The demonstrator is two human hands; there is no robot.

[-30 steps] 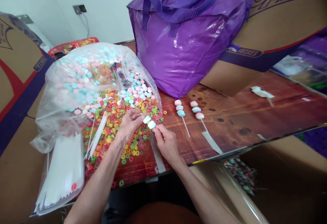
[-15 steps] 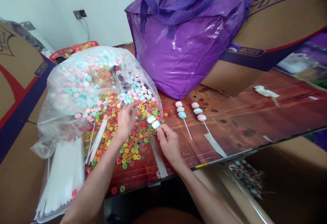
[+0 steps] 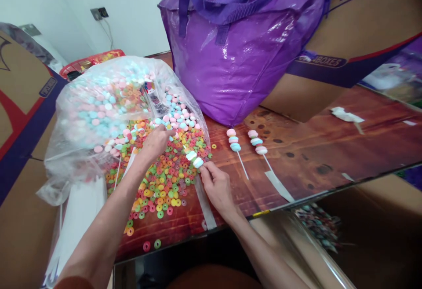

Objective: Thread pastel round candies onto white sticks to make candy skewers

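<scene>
My right hand (image 3: 216, 188) pinches the lower end of a candy skewer (image 3: 194, 159), which carries pale blue and white marshmallows with a green gummy ring between them. Over the heap of small gummy rings (image 3: 161, 179), my left hand (image 3: 157, 141) has its fingers drawn together beside loose pink and blue marshmallows (image 3: 180, 119); whatever lies between the fingertips is hidden. Two other candy skewers rest on the table to the right: one skewer (image 3: 234, 140) with pink and blue marshmallows, and a second skewer (image 3: 257, 142) farther right.
A clear plastic bag (image 3: 79, 82) of marshmallows stands at the back left. White sticks (image 3: 77, 214) fill a tray at the left front. Behind the table's middle is a purple bag (image 3: 227, 64), with a cardboard box (image 3: 313, 95) beside it. White tape (image 3: 205, 205) marks the table.
My left hand has moved slightly left and up across the candy heap, its fingers closer together. The right hand and its skewer have barely shifted.
</scene>
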